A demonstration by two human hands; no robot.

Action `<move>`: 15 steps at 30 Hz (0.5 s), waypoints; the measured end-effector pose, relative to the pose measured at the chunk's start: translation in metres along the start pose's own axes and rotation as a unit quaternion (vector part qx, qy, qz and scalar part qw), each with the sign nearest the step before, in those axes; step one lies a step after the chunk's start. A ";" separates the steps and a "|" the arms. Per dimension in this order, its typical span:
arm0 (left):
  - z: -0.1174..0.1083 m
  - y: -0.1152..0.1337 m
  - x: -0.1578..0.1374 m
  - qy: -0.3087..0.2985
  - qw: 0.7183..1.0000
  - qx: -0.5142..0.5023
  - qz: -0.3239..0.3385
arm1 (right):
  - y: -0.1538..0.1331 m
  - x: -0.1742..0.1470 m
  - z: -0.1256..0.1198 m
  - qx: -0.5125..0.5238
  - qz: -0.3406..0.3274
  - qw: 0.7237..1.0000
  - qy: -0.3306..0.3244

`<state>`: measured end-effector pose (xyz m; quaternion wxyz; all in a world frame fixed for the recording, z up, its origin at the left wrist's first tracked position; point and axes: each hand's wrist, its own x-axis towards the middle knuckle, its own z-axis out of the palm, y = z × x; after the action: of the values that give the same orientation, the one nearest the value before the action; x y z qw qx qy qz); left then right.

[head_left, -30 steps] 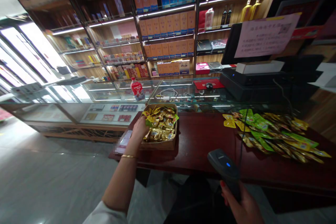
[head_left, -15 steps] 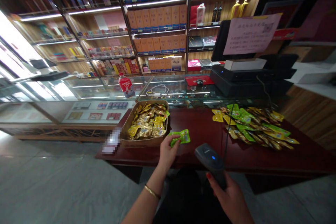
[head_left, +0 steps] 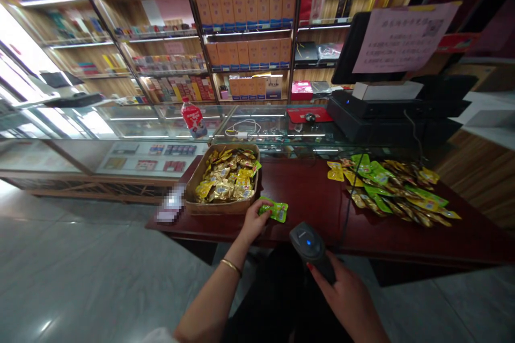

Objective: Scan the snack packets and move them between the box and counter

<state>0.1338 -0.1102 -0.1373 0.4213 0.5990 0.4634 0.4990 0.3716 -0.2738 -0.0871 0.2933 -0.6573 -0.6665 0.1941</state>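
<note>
Between the fingers of my left hand [head_left: 255, 221] is a green snack packet [head_left: 277, 211], held low over the dark red table [head_left: 300, 185]. My right hand [head_left: 344, 292] is wrapped round the handle of a black barcode scanner [head_left: 308, 244] with a blue light on top; its head is turned toward the packet. Just left of the packet stands a cardboard box [head_left: 219, 207] filled with gold and yellow packets [head_left: 227, 177]. A loose pile of gold, green and yellow packets [head_left: 396, 190] covers the right part of the table.
A glass display counter [head_left: 161, 118] runs behind the table, with a red-labelled bottle [head_left: 193, 119], a white cable [head_left: 243, 129] and a mouse [head_left: 310, 117] on it. A monitor with a pink paper sign [head_left: 402, 37] stands at right. Shelves of boxes [head_left: 249, 8] line the back.
The scanner has moved a little left, closer to the green packet. My left hand keeps its grip, and the packet is tilted slightly differently. The whole view has shifted a bit downward.
</note>
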 end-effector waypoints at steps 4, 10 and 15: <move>0.001 -0.001 0.000 -0.009 0.999 -0.030 -0.006 | 0.000 0.002 0.001 -0.017 0.011 1.000 -0.018; -0.002 0.002 -0.002 -0.014 0.999 -0.016 -0.035 | 0.000 0.002 0.002 -0.009 0.028 0.999 -0.026; 0.039 0.011 0.015 -0.073 0.996 0.057 0.014 | 0.002 -0.005 0.004 0.071 0.010 0.997 0.024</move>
<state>0.1747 -0.0990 -0.1295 0.4125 0.6632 0.4506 0.4324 0.3697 -0.2780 -0.0921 0.3529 -0.6462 -0.6372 0.2277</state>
